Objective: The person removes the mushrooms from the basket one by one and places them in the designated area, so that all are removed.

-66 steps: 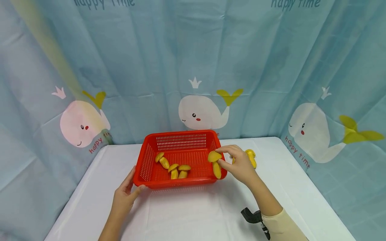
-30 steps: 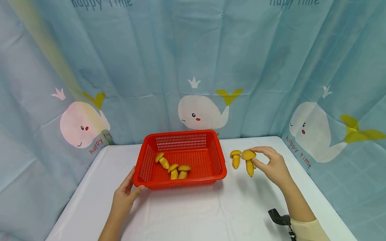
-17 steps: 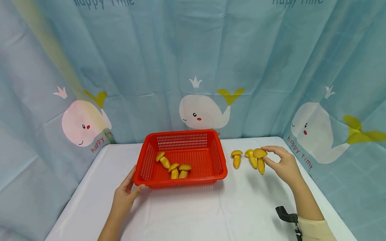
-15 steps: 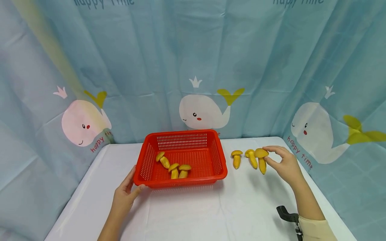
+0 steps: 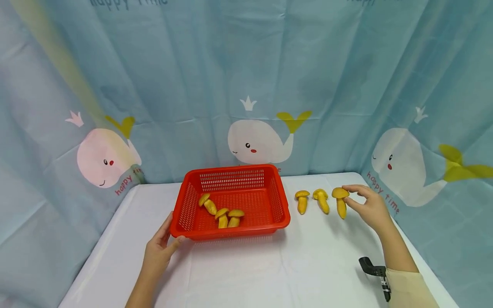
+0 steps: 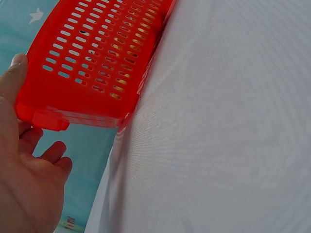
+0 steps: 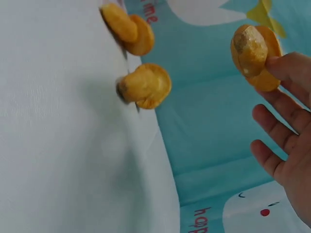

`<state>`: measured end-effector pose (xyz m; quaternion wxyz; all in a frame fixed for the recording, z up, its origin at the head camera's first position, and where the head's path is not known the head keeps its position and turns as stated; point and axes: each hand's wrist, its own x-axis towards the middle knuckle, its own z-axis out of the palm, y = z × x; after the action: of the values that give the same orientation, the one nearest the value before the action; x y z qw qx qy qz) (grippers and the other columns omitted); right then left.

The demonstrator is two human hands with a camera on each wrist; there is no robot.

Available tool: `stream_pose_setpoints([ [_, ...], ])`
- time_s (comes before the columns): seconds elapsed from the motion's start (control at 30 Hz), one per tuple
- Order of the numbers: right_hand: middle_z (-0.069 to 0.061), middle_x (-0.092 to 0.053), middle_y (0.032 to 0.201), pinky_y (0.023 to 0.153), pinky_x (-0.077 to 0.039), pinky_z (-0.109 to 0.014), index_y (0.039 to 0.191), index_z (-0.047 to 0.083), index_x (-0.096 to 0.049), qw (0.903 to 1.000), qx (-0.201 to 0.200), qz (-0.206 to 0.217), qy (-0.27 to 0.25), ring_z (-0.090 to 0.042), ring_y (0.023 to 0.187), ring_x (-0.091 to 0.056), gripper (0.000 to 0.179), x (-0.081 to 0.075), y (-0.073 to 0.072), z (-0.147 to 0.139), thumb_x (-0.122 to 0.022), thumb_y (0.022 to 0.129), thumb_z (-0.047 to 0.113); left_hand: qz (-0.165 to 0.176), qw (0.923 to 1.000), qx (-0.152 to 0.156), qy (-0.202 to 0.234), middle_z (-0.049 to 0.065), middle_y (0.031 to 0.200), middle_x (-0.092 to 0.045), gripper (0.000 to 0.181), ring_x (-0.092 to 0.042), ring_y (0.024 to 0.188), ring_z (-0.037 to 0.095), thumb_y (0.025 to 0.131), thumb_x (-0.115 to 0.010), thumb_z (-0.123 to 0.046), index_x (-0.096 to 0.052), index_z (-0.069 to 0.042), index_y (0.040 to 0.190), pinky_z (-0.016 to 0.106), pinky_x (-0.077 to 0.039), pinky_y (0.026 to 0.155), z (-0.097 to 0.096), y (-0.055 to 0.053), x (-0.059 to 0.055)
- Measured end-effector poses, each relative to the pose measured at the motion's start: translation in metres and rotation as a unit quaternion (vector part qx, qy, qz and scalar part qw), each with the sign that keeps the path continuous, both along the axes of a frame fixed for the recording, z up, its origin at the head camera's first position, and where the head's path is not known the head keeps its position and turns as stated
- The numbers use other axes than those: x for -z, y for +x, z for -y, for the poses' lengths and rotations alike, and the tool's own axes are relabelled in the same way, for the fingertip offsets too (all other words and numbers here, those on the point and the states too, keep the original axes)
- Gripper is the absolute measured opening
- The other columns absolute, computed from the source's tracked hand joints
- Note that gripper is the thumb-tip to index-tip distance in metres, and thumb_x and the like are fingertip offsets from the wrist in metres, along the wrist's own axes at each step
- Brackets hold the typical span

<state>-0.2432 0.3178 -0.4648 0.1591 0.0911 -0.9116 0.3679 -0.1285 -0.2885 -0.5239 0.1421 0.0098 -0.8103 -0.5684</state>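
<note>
My left hand (image 5: 155, 252) grips the front left corner of a red plastic basket (image 5: 239, 233), its thumb over the rim in the left wrist view. Three yellow mushrooms lie in the basket, among them one mushroom (image 5: 209, 206) at the left. At the right, my right hand (image 5: 370, 208) pinches the cap of another yellow mushroom (image 5: 341, 208) between thumb and forefinger, stem hanging down. In the right wrist view this mushroom (image 7: 252, 51) is held off the table, the other fingers spread. Left of it, two mushrooms lie on the tabletop: a middle one (image 5: 322, 202) and a farther left one (image 5: 302, 204).
A white cloth (image 5: 246, 273) covers the table. Blue curtains (image 5: 185, 85) printed with whales hang behind it and at both sides. A black wrist mount (image 5: 372, 268) sticks out from the right forearm.
My right hand has carried its mushroom from over the basket's right edge rightward, past the two mushrooms on the table. The left hand and basket have stayed put.
</note>
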Motion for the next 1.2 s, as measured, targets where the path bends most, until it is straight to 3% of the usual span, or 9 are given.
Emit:
stream_pose_setpoints([
  [0.13,-0.018,-0.065,0.125,0.098,-0.043,-0.069,0.130,0.010,-0.068,0.9999,-0.005,0.011,0.002,-0.038,0.117,-0.056,0.036,0.001,-0.010,-0.007,-0.071,0.099,0.029,-0.005,1.0000,0.003,0.007,-0.002,0.164,-0.038,0.078,-0.037,0.144,-0.006,0.094,-0.075,-0.013,-0.036,-0.028,0.160,0.003,-0.035,0.105,-0.001,0.000,-0.001],
  [0.37,-0.018,-0.069,0.120,0.097,-0.046,-0.062,0.128,0.008,-0.069,0.9997,-0.014,0.004,0.020,-0.036,0.112,-0.059,0.034,0.002,-0.028,-0.015,-0.073,0.098,0.023,-0.002,0.9999,-0.001,0.012,-0.001,0.165,-0.037,0.077,-0.038,0.144,-0.006,0.095,-0.074,-0.014,-0.036,-0.029,0.160,0.004,-0.036,0.105,-0.001,0.000,0.000],
  [0.73,-0.020,-0.067,0.127,0.103,-0.045,-0.062,0.131,0.005,-0.066,0.9972,-0.021,0.060,0.040,-0.042,0.118,-0.057,0.035,0.014,-0.052,-0.024,-0.068,0.100,0.022,0.002,0.9999,0.001,0.013,-0.002,0.165,-0.036,0.078,-0.034,0.147,-0.003,0.095,-0.074,-0.015,-0.035,-0.026,0.161,0.004,-0.035,0.105,0.000,-0.001,0.000],
  [1.2,-0.023,-0.066,0.129,0.103,-0.046,-0.059,0.133,0.002,-0.065,0.9935,-0.041,0.097,0.044,-0.041,0.119,-0.056,0.035,0.033,-0.075,-0.038,-0.066,0.102,0.017,0.014,0.9998,-0.003,0.010,-0.004,0.166,-0.035,0.078,-0.034,0.148,-0.001,0.095,-0.074,-0.019,-0.034,-0.029,0.161,0.005,-0.036,0.105,-0.001,0.000,0.001],
])
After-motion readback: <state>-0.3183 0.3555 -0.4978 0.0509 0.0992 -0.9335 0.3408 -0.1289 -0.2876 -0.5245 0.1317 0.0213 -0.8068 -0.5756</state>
